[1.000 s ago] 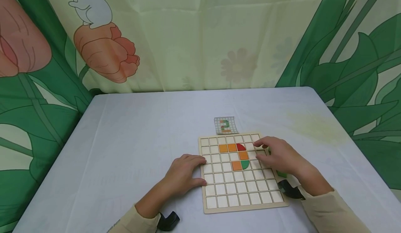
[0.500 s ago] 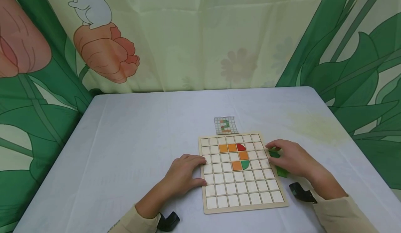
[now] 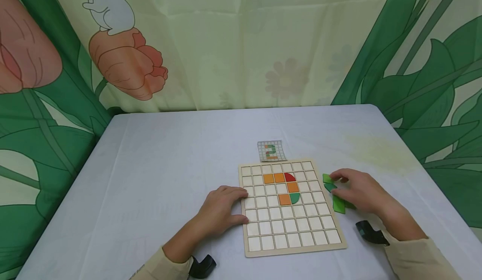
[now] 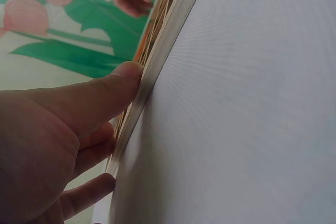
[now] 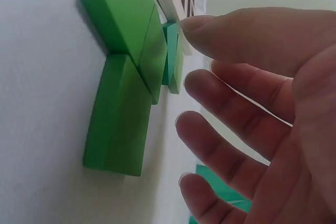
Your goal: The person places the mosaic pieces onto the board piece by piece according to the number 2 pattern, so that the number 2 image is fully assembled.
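Note:
A wooden grid board (image 3: 295, 250) lies on the table, with several orange squares (image 3: 278, 177), a red rounded-corner tile (image 3: 289, 176) and a green rounded-corner tile (image 3: 295, 198) in its cells. My left hand (image 3: 222, 209) rests against the board's left edge; in the left wrist view the thumb and fingertips touch the wooden side (image 4: 157, 56). Right of the board, my right hand (image 3: 359, 190) hovers beside loose green blocks (image 3: 338, 204), fingers apart. The right wrist view shows nothing between its fingers, with a green block (image 5: 116, 116) lying close by and a teal one (image 5: 169, 53) behind.
A small printed card (image 3: 272, 150) with a coloured grid pattern lies just beyond the board's far edge. White cloth covers the table (image 3: 169, 154). A curtain (image 3: 241, 45) with printed plants hangs behind it.
My right hand has moved right, from over the board's right side to the green blocks, uncovering more of them. The left hand and the tiles on the board have stayed in place.

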The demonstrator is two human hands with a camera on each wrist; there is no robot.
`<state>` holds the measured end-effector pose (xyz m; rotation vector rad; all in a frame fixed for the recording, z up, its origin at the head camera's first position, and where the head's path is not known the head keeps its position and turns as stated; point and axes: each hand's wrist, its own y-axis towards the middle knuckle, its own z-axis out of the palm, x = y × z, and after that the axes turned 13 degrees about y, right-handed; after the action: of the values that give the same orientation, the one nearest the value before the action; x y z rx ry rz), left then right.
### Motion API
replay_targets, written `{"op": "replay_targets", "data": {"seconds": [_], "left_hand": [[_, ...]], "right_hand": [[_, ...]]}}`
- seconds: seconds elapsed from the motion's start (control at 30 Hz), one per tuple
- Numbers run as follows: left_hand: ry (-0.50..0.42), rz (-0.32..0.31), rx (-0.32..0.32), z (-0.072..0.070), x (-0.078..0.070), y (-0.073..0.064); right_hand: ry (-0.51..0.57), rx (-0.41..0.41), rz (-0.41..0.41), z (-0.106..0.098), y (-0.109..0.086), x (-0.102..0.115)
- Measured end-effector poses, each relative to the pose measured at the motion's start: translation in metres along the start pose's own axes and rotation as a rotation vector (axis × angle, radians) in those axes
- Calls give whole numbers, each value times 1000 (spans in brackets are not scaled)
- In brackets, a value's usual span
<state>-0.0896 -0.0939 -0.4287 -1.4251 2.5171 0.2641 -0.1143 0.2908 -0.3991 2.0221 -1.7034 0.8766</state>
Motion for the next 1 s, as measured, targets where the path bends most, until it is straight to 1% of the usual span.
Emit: {"op": "replay_targets", "data": {"seconds": [0.2,0.43,0.73,1.0], "left_hand": [[8,-1,-2,1,0,0],[4,-6,-4,0,-1,0],[3,-6,-5,-1,-1,-1],[10,-8,0,-1,-2,0]], "right_hand": [[-14,-1,2,2,3,-2],[-30,-9,28,5,6,-3],[-21,-16,15,3,6,-1],[-65,-47,85,3,8,1]]}}
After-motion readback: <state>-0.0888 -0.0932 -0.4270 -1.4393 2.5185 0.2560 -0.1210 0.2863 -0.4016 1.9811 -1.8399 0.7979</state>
